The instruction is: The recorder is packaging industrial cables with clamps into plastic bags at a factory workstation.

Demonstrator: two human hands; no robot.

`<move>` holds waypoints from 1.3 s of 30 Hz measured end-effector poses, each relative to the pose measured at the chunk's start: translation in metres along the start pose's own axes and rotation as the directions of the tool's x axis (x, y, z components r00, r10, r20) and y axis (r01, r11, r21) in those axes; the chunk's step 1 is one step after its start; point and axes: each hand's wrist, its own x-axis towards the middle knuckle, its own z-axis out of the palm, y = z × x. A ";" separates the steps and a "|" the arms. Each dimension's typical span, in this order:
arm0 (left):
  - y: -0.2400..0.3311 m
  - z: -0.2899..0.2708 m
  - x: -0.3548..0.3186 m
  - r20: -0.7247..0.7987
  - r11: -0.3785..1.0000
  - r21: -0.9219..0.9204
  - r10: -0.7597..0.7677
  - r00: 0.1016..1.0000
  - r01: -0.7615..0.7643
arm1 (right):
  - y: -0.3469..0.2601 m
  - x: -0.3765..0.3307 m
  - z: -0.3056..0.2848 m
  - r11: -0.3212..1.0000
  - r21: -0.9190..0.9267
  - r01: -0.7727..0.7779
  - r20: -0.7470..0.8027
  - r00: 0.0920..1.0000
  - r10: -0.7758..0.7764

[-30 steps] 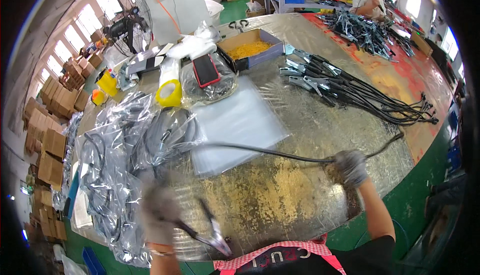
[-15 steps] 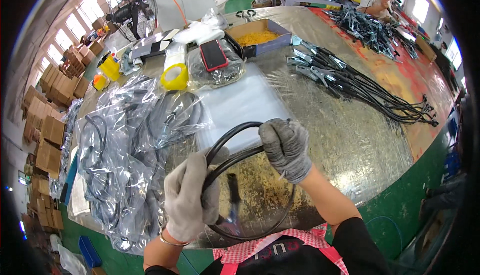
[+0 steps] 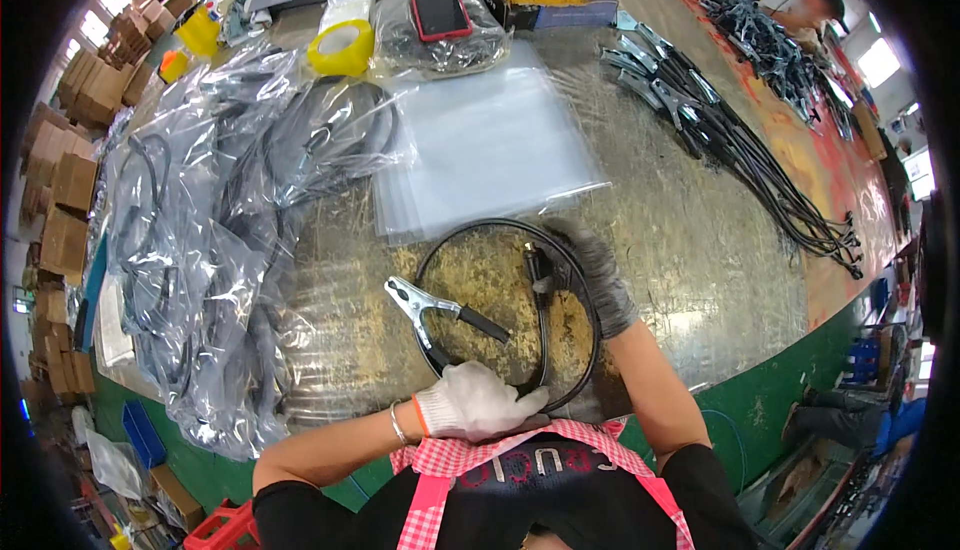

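Fingers (image 3: 520, 400) of the left hand (image 3: 475, 402), in a white glove, press closed on the near part of the black cable (image 3: 590, 330) at the lower middle of the frame. To do this well, keep that pinch firm so the 1 loop stays round and does not spring open. Inside the loop lies the metal clamp (image 3: 420, 300), flat on the shiny surface (image 3: 700, 250). Further right, the right hand (image 3: 590, 270), in a grey glove, curls shut on the cable by its brass plug end (image 3: 528, 250). Tuck that end in gently. Clear bags (image 3: 480, 140) wait just above, in the middle.
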 end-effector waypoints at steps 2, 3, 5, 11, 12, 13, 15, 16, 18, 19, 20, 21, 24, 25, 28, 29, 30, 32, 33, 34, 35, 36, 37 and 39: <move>-0.003 0.003 -0.002 0.052 0.999 0.033 0.034 0.998 -0.035 | -0.006 0.003 0.014 0.946 -0.325 -0.003 -0.097 0.995 -0.030; -0.003 0.006 0.000 0.106 0.998 0.037 0.049 0.993 -0.053 | -0.004 0.008 0.016 0.922 -0.386 0.012 -0.141 0.987 -0.072; -0.003 0.005 -0.003 0.092 0.997 -0.037 0.072 0.993 -0.069 | 0.010 0.027 0.006 0.664 -0.718 0.210 -0.033 0.942 -0.333; -0.027 0.012 -0.031 -0.782 0.993 -0.037 0.042 0.622 -0.114 | 0.015 0.038 0.002 -0.140 -0.965 0.223 0.261 0.736 -0.625; -0.023 0.014 -0.039 -0.865 0.946 -0.147 -0.265 0.425 0.290 | 0.015 0.036 -0.001 -0.159 -0.965 0.207 0.261 0.749 -0.609; -0.020 0.015 -0.046 -0.830 0.728 -0.349 -0.533 0.167 0.589 | 0.015 0.035 -0.004 -0.179 -0.965 0.190 0.259 0.762 -0.594; -0.043 0.015 -0.039 -0.759 0.672 -0.487 -0.641 0.110 0.558 | 0.017 0.035 -0.005 -0.222 -0.963 0.155 0.256 0.792 -0.555; -0.050 0.014 -0.036 -0.719 0.632 -0.557 -0.692 0.069 0.539 | 0.016 0.035 -0.002 -0.239 -0.954 0.179 0.282 0.808 -0.518; -0.036 0.001 -0.018 -0.698 0.698 -0.379 -0.647 0.307 0.608 | 0.012 0.033 0.006 -0.272 -0.935 0.227 0.332 0.832 -0.444; -0.036 -0.005 -0.013 -0.702 0.746 -0.205 -0.563 0.436 0.634 | 0.012 0.032 0.007 -0.262 -0.936 0.235 0.332 0.839 -0.432; -0.036 -0.006 -0.012 -0.690 0.767 -0.196 -0.550 0.470 0.610 | 0.013 0.029 0.007 -0.253 -0.937 0.242 0.331 0.845 -0.419; -0.037 -0.006 -0.011 -0.677 0.790 -0.180 -0.532 0.508 0.586 | 0.013 0.030 0.009 -0.238 -0.940 0.246 0.327 0.851 -0.412; -0.039 -0.009 -0.013 -0.681 0.777 -0.193 -0.546 0.488 0.600 | -0.002 0.036 0.015 -0.256 -0.912 0.320 0.406 0.794 -0.452; -0.039 -0.014 -0.014 -0.673 0.753 -0.190 -0.567 0.476 0.629 | -0.004 0.042 0.012 -0.354 -0.870 0.343 0.485 0.727 -0.486; -0.041 -0.015 -0.013 -0.649 0.760 -0.204 -0.577 0.496 0.617 | 0.025 0.057 -0.010 -0.036 -0.898 0.438 0.419 0.829 -0.369; -0.040 -0.011 -0.016 -0.646 0.786 -0.231 -0.565 0.514 0.574 | 0.032 0.049 -0.009 0.028 -0.885 0.465 0.430 0.837 -0.338; -0.040 -0.009 -0.019 -0.651 0.807 -0.256 -0.551 0.522 0.532 | 0.038 0.042 -0.007 0.091 -0.866 0.492 0.445 0.841 -0.308; -0.039 -0.003 -0.021 -0.671 0.828 -0.230 -0.516 0.532 0.512 | 0.015 0.021 0.007 -0.230 -0.818 0.527 0.568 0.804 -0.175; -0.035 -0.007 -0.020 -0.670 0.833 -0.209 -0.504 0.546 0.512 | 0.019 0.026 -0.007 -0.103 -0.813 0.573 0.580 0.779 -0.238; -0.032 -0.006 -0.021 -0.659 0.833 -0.190 -0.501 0.561 0.520 | 0.014 0.029 0.001 -0.117 -0.862 0.493 0.505 0.815 -0.284; -0.032 -0.005 -0.021 -0.658 0.827 -0.180 -0.503 0.560 0.532 | 0.007 0.035 0.015 -0.127 -0.904 0.409 0.427 0.842 -0.329; -0.032 -0.003 -0.021 -0.661 0.829 -0.189 -0.504 0.555 0.527 | 0.003 0.045 0.026 -0.132 -0.938 0.320 0.346 0.860 -0.374; -0.033 -0.005 -0.021 -0.668 0.836 -0.192 -0.495 0.555 0.515 | 0.005 0.060 0.028 -0.197 -0.929 0.313 0.370 0.802 -0.470; -0.033 -0.007 -0.019 -0.684 0.838 -0.192 -0.487 0.543 0.510 | 0.004 0.069 0.032 -0.255 -0.937 0.240 0.326 0.864 -0.384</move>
